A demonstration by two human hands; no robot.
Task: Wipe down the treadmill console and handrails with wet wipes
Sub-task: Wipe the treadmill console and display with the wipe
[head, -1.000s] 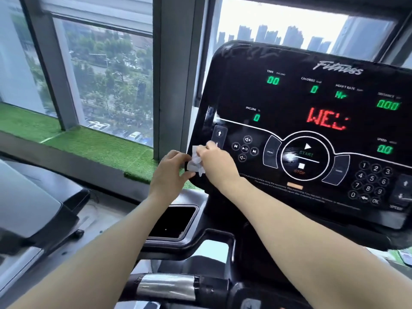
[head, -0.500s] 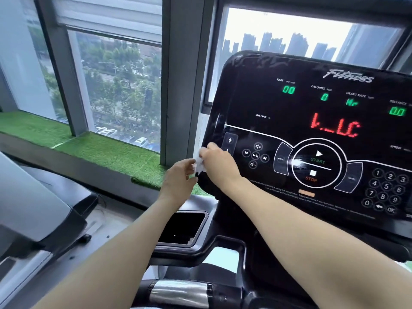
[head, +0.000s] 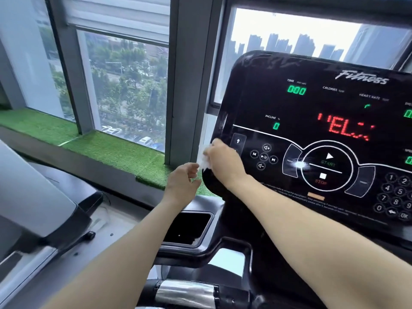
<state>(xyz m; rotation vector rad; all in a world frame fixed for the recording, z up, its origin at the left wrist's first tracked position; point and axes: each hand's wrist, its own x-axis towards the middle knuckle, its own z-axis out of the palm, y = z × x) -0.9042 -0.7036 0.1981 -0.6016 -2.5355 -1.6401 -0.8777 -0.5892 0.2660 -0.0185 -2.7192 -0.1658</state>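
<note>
Head view: right hand [head: 224, 166] presses a white wet wipe [head: 204, 160] to the console [head: 323, 112] at its left edge.
Wipe bunched under curled fingers, beside the incline arrow key [head: 238, 141], likely so 1 hand can scrub. Left hand [head: 181, 182] hangs just beside it, fingers loosely curled, holding nothing (probably just released). Handrail [head: 185, 294] sits below, untouched.

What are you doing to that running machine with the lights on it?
A person is cleaning a treadmill by a window. Their right hand holds a white wet wipe against the left edge of the black console, next to the up-arrow button. Their left hand hovers just below the wipe with its fingers loosely curled, holding nothing. The screen is lit, and the handrail at the bottom is untouched right now.
</note>
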